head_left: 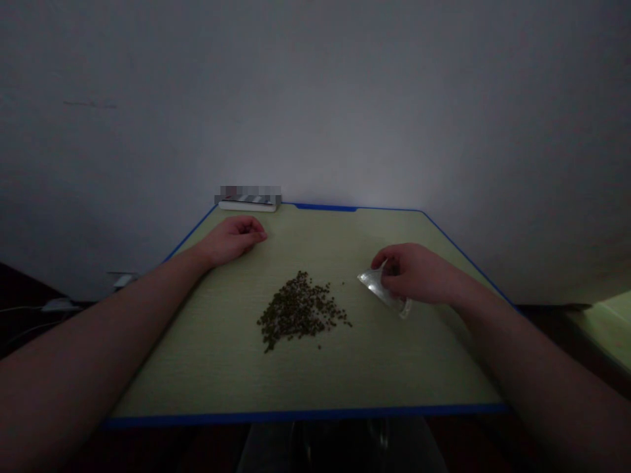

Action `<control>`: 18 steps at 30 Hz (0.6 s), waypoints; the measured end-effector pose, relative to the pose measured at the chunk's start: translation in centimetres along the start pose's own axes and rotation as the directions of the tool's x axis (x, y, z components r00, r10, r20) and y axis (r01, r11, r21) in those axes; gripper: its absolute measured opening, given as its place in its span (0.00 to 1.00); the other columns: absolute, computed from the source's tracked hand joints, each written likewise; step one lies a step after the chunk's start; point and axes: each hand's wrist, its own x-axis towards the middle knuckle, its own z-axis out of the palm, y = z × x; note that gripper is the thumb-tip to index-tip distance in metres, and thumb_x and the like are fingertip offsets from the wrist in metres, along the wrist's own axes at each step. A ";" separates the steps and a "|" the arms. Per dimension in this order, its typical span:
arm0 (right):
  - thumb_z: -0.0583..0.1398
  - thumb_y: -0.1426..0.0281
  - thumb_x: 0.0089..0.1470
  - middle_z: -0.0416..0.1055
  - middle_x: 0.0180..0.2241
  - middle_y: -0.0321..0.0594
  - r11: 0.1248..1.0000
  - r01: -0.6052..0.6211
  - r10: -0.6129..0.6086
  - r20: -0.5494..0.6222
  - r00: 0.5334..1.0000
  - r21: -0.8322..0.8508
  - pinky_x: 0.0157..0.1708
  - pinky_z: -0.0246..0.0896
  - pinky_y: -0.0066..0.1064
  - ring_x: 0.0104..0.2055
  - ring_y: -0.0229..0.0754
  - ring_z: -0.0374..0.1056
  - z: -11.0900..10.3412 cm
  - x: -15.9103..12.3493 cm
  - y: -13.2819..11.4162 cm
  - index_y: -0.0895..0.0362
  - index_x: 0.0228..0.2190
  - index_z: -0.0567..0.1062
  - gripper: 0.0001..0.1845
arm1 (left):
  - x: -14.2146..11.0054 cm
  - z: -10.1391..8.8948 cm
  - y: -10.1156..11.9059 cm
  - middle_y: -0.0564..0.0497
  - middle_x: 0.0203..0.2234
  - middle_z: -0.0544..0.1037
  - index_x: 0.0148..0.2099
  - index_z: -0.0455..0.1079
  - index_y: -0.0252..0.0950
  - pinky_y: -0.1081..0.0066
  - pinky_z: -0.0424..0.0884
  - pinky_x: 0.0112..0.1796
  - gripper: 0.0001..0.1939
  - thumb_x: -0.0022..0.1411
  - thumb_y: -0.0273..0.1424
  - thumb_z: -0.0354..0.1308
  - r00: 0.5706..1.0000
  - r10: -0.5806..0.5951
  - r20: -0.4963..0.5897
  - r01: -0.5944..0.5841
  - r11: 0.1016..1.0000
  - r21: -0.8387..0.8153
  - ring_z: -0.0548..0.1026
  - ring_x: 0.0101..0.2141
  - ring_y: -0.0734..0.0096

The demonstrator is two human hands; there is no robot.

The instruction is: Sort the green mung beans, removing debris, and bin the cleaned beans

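Observation:
A pile of small dark green beans lies in the middle of the pale table. My right hand rests on the table to the right of the pile, fingers closed on a clear plastic cup tipped on its side, mouth toward the beans. My left hand lies on the table at the far left, fingers curled in loosely; nothing shows in it.
The table has a blue edge and stands against a grey wall. A flat white device lies at the far edge. Another pale tabletop shows at the right. The room is dim.

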 end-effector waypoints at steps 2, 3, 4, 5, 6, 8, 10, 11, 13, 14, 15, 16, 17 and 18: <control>0.59 0.78 0.44 0.77 0.25 0.38 0.999 0.027 -0.027 -0.004 1.000 0.024 0.27 0.60 0.29 0.26 0.40 0.72 0.2 0.0 0.0 0.58 0.37 0.80 0.17 | 0.0 0.0 0.1 0.60 0.13 0.62 0.29 0.68 0.36 0.76 0.53 0.19 0.11 0.51 0.38 0.61 1.000 -0.002 0.006 0.002 1.000 -0.002 0.58 0.15 0.80; 0.59 0.78 0.44 0.77 0.25 0.37 0.999 0.041 -0.041 0.000 0.999 0.033 0.27 0.60 0.29 0.26 0.40 0.71 0.4 -0.1 -0.2 0.58 0.37 0.80 0.17 | 0.0 0.0 0.1 0.60 0.13 0.62 0.29 0.68 0.36 0.76 0.53 0.19 0.11 0.51 0.38 0.61 1.000 0.000 0.009 0.000 1.000 -0.005 0.58 0.15 0.79; 0.59 0.78 0.44 0.77 0.25 0.37 0.998 0.051 -0.051 0.006 0.999 0.039 0.26 0.60 0.29 0.26 0.40 0.71 0.5 -0.1 -0.4 0.58 0.38 0.80 0.17 | -0.1 0.0 0.2 0.60 0.13 0.62 0.29 0.68 0.36 0.76 0.53 0.19 0.11 0.51 0.38 0.61 1.000 0.003 0.011 -0.003 1.000 -0.007 0.58 0.15 0.79; 0.59 0.79 0.44 0.77 0.25 0.37 0.997 0.058 -0.059 0.015 0.998 0.042 0.26 0.60 0.29 0.26 0.40 0.71 0.7 -0.2 -0.6 0.58 0.38 0.80 0.18 | -0.1 0.0 0.2 0.60 0.13 0.62 0.30 0.68 0.36 0.76 0.53 0.19 0.11 0.51 0.38 0.61 1.000 0.005 0.012 -0.005 1.000 -0.007 0.58 0.16 0.79; 0.59 0.78 0.44 0.77 0.25 0.37 0.997 0.062 -0.063 0.024 0.998 0.041 0.26 0.60 0.29 0.26 0.40 0.71 0.8 -0.2 -0.9 0.58 0.39 0.80 0.18 | -0.1 0.0 0.2 0.59 0.13 0.63 0.30 0.68 0.36 0.75 0.53 0.19 0.10 0.51 0.38 0.61 1.000 0.004 0.012 -0.003 1.000 -0.008 0.59 0.16 0.79; 0.59 0.78 0.44 0.78 0.25 0.38 0.998 0.054 -0.055 0.033 0.998 0.032 0.26 0.60 0.29 0.26 0.39 0.71 1.1 -0.2 -1.4 0.59 0.40 0.80 0.19 | -0.2 0.0 0.3 0.59 0.14 0.63 0.30 0.68 0.36 0.75 0.53 0.19 0.10 0.50 0.37 0.61 1.000 -0.006 0.010 0.006 1.000 -0.009 0.59 0.16 0.79; 0.59 0.78 0.45 0.78 0.27 0.39 1.000 0.027 -0.027 0.018 0.999 0.008 0.27 0.60 0.29 0.26 0.39 0.71 1.1 -0.1 -1.6 0.59 0.41 0.80 0.19 | -0.1 0.0 0.2 0.59 0.14 0.63 0.30 0.68 0.36 0.75 0.53 0.19 0.10 0.50 0.37 0.61 1.000 -0.015 0.005 0.016 1.000 -0.009 0.59 0.16 0.79; 0.59 0.78 0.45 0.78 0.28 0.39 1.000 0.012 -0.012 0.004 1.000 -0.008 0.27 0.60 0.29 0.27 0.40 0.71 1.1 0.1 -1.5 0.59 0.41 0.80 0.19 | -0.1 0.0 0.1 0.59 0.14 0.63 0.30 0.69 0.36 0.75 0.53 0.19 0.10 0.50 0.37 0.61 1.000 -0.017 0.004 0.017 1.000 -0.009 0.59 0.16 0.79; 0.60 0.77 0.46 0.79 0.29 0.41 0.999 -0.013 0.011 -0.031 0.999 -0.043 0.27 0.60 0.29 0.28 0.40 0.71 0.9 0.3 -1.1 0.59 0.41 0.80 0.18 | 0.0 0.0 0.0 0.59 0.14 0.63 0.30 0.69 0.36 0.75 0.53 0.18 0.11 0.50 0.38 0.61 1.000 -0.017 0.003 0.017 1.000 -0.007 0.58 0.16 0.78; 0.60 0.77 0.46 0.79 0.29 0.41 0.998 -0.022 0.019 -0.046 0.999 -0.055 0.27 0.59 0.29 0.28 0.40 0.71 0.8 0.4 -0.8 0.59 0.40 0.81 0.18 | 0.0 -0.1 -0.1 0.59 0.14 0.63 0.30 0.69 0.36 0.75 0.53 0.18 0.11 0.50 0.38 0.61 1.000 -0.016 0.004 0.016 1.000 -0.005 0.58 0.16 0.78; 0.60 0.77 0.46 0.79 0.29 0.41 0.998 -0.030 0.026 -0.060 0.998 -0.062 0.27 0.59 0.29 0.28 0.40 0.71 0.7 0.5 -0.6 0.59 0.40 0.81 0.17 | 0.1 -0.1 -0.1 0.59 0.14 0.63 0.30 0.69 0.36 0.75 0.54 0.18 0.11 0.50 0.38 0.61 1.000 -0.015 0.006 0.015 1.000 -0.002 0.58 0.16 0.78; 0.60 0.77 0.46 0.79 0.29 0.41 0.998 -0.037 0.033 -0.070 0.997 -0.059 0.27 0.59 0.29 0.28 0.40 0.71 0.6 0.6 -0.3 0.59 0.40 0.81 0.17 | 0.1 -0.1 -0.1 0.59 0.14 0.63 0.30 0.69 0.36 0.75 0.54 0.19 0.11 0.50 0.38 0.61 1.000 -0.013 0.008 0.013 1.000 0.002 0.58 0.16 0.78; 0.60 0.77 0.46 0.79 0.28 0.40 0.998 -0.038 0.035 -0.073 0.997 -0.047 0.27 0.59 0.29 0.27 0.40 0.71 0.5 0.7 -0.2 0.59 0.40 0.80 0.18 | 0.0 -0.1 0.0 0.59 0.14 0.63 0.30 0.69 0.36 0.75 0.53 0.18 0.10 0.50 0.38 0.61 1.000 -0.010 0.007 0.010 1.000 0.007 0.58 0.16 0.78; 0.60 0.77 0.46 0.79 0.28 0.40 0.999 -0.033 0.031 -0.071 0.997 -0.029 0.27 0.60 0.29 0.27 0.40 0.71 0.5 0.8 -0.1 0.59 0.41 0.80 0.18 | 0.0 -0.1 0.1 0.59 0.14 0.62 0.30 0.68 0.36 0.75 0.53 0.18 0.10 0.50 0.38 0.61 1.000 -0.008 0.007 0.008 1.000 0.012 0.58 0.16 0.78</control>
